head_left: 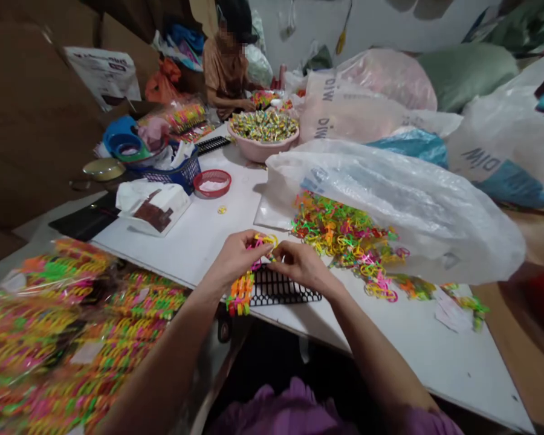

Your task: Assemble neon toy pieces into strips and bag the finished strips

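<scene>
My left hand is closed on a few small neon plastic rings, pink and yellow, held above a black slotted rack. My right hand pinches the same rings from the right side. A row of orange, yellow and green rings stands in the left end of the rack. A loose heap of coloured rings spills from a clear plastic bag just right of my hands.
Packed bags of rings lie at the lower left. A pink basin of wrapped items, a red dish, a blue basket and a second black rack sit farther back. Another person works at the far end. Large sacks fill the right.
</scene>
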The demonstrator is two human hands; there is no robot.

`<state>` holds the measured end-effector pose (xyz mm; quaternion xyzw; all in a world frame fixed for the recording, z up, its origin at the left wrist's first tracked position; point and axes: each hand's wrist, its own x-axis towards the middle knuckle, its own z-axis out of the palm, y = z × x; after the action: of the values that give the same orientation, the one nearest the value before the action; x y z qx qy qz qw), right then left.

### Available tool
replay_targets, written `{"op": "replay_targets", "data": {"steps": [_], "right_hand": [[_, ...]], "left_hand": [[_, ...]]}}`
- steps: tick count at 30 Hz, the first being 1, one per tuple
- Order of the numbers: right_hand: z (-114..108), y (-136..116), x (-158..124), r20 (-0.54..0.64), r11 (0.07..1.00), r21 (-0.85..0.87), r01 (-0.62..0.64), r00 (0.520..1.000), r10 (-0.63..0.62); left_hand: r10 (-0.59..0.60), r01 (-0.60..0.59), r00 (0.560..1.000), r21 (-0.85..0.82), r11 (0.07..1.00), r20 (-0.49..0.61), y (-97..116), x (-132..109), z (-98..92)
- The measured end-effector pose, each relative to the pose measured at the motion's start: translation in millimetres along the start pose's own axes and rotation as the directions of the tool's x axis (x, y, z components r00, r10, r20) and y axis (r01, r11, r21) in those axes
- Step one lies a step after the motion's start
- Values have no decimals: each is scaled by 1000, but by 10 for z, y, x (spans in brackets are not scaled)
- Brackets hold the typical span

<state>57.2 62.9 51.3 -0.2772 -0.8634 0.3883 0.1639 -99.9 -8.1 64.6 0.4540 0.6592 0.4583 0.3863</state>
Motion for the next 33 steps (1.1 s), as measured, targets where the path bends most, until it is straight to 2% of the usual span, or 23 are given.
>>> {"op": "replay_targets", "data": {"steps": [3, 5, 7, 9, 11, 13, 15, 16, 19, 21, 26, 28, 33], "right_hand": [[-125, -87, -27, 47, 981, 191, -22, 999, 13], [-142, -122, -38, 63, 946, 324, -22, 998, 2], [-63, -109, -58, 64, 902, 430, -31, 998, 4], [110, -20, -89, 60, 879, 473, -59, 998, 34], [333, 134, -123, 15, 904, 411, -118, 992, 123], [547, 296, -145, -61, 925, 305, -228, 964, 257], [718, 402, -136, -127, 911, 269, -313, 926, 355], [786, 426, -116, -144, 905, 282, -319, 918, 368], [945, 415, -11, -190, 927, 298, -227, 938, 291], [1018, 400, 48, -192, 962, 200, -187, 955, 226], [1040, 451, 8, -107, 982, -146, -122, 988, 107], [1014, 452, -19, -55, 970, -217, -107, 994, 97], [984, 380, -11, 35, 939, -336, -75, 995, 92]], "left_hand": [[43, -43, 999, 4, 999, -7, 184, -29, 26], [74, -75, 997, 32, 997, 27, 265, -37, 8], [107, -112, 991, 70, 991, 76, 274, -36, -17], [129, -149, 983, 162, 975, 128, 210, -41, -45], [177, -202, 978, 315, 927, 107, 102, -71, -91], [262, -230, 965, 461, 857, -5, -10, -135, -161], [343, -231, 934, 562, 794, -101, -109, -218, -230], [361, -241, 928, 593, 768, -90, -155, -255, -252], [375, -361, 919, 646, 672, 124, -301, -314, -237], [377, -430, 897, 658, 618, 231, -399, -304, -180], [404, -454, 882, 666, 592, 242, -538, -259, -76], [418, -467, 874, 669, 578, 249, -559, -257, -50], [500, -462, 846, 724, 512, 187, -612, -279, 29]]}}
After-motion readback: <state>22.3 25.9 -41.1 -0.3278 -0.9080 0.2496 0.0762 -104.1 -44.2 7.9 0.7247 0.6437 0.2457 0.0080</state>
